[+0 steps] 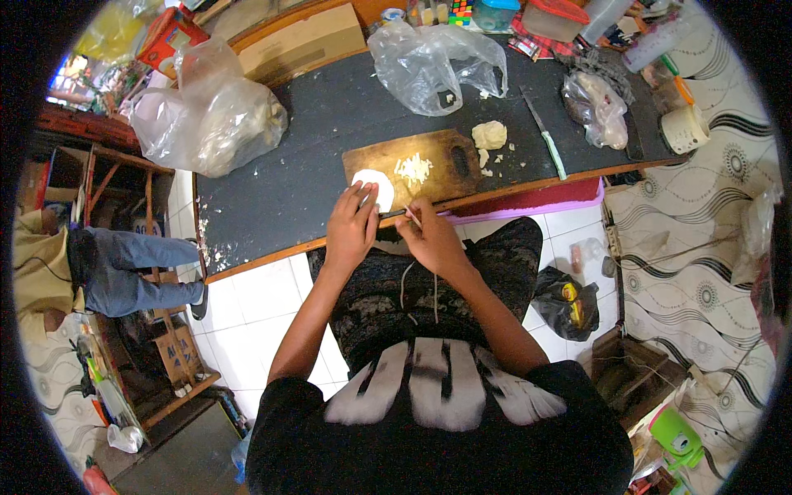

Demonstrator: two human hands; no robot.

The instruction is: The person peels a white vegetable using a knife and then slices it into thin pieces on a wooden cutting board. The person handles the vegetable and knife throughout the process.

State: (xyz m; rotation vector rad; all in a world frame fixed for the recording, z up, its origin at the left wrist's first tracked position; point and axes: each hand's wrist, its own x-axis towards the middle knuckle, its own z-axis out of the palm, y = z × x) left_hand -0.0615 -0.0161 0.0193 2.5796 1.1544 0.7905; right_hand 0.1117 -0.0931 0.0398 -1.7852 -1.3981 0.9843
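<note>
A wooden cutting board [377, 154] lies near the front edge of the dark table. On its left end is a white, flat, rounded slice [385, 187] of some food, with the fingers of my left hand [356, 226] pressing on it. Pale cut strips [414, 169] are heaped at the board's middle. My right hand [430, 238] is at the board's front edge, its fingers closed around a thin, light-coloured handle or tool [413, 216]; its far end is hard to make out. A pale peeled chunk [489, 135] rests just right of the board, with small scraps beside it.
On the table [297, 179] are a knife with a pale green handle [552, 154], a filled plastic bag [216, 124] at left, another clear bag [433, 68] behind, and a tied bag [597, 111] at right. A person in jeans [136, 269] stands at the left.
</note>
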